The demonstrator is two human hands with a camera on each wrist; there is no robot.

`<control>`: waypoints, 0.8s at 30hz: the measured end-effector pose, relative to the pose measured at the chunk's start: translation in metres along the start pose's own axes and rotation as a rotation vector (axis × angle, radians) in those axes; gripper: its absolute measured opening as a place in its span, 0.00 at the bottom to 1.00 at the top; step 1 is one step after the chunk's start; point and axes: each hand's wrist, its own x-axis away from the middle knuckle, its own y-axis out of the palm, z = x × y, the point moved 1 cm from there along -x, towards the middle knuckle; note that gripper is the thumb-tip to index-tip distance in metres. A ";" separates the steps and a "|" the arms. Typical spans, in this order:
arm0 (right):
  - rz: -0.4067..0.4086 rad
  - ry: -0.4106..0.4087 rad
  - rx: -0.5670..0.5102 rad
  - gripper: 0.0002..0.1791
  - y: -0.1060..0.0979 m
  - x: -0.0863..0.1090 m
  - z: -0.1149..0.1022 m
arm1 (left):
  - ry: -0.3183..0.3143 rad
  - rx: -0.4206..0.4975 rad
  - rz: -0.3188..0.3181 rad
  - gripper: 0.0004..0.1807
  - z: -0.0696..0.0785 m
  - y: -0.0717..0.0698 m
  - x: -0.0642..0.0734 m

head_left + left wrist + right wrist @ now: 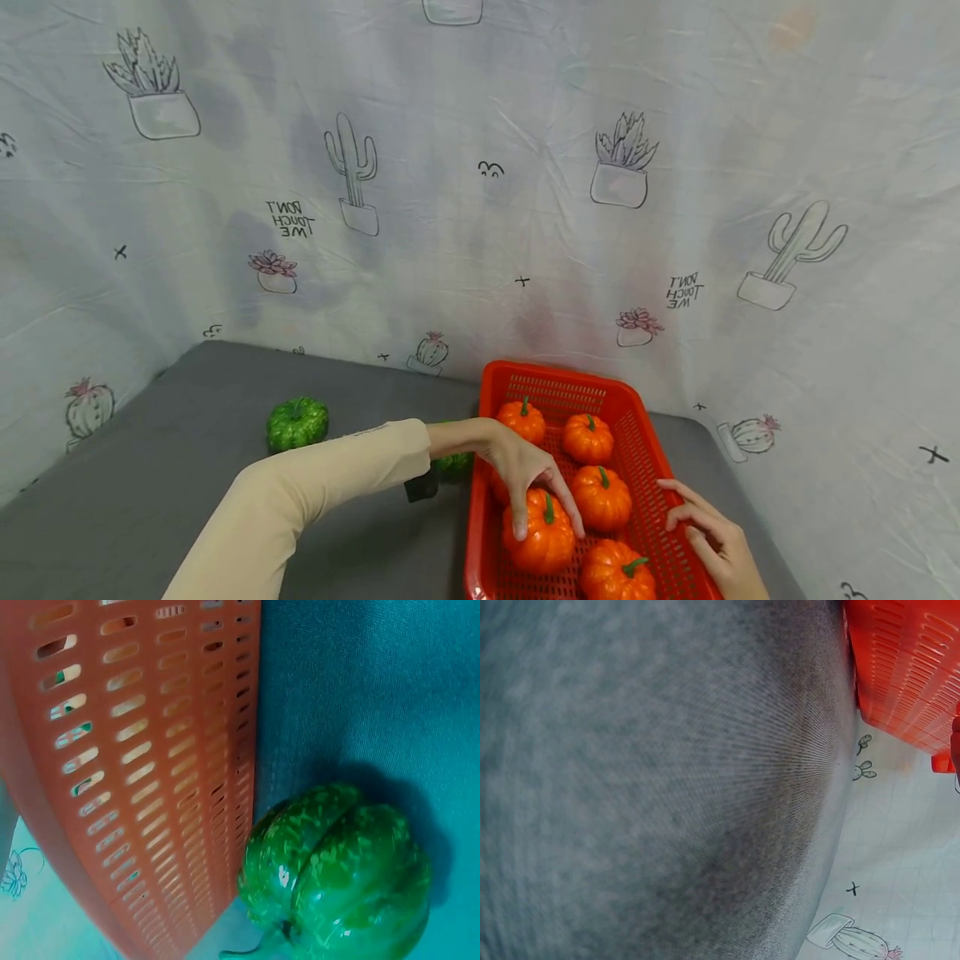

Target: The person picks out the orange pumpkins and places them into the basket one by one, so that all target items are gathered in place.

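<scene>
My left hand (521, 467) reaches down into a red plastic basket (477, 533). Thumb and fingers straddle a glossy orange pumpkin (542, 550) with a green stem, gripping it from above. My right hand (712, 533) holds the basket's right rim, its bent fingers hooked over the edge. Around the gripped pumpkin, the basket holds several more orange pumpkins (602, 500). One of them is partly hidden under the left hand. In the left wrist view, a speckled green pumpkin (337, 877) lies on the table right beside the basket's slotted wall.
Farther left on the dark grey tabletop (352, 533) sits another green pumpkin (297, 424). A pale curtain (450, 275) printed with potted cacti stands behind the table and along its sides. The basket is close to the table's back edge.
</scene>
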 end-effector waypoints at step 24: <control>0.003 -0.005 0.039 0.20 -0.001 -0.001 -0.002 | -0.093 0.162 -0.158 0.38 -0.010 -0.001 -0.012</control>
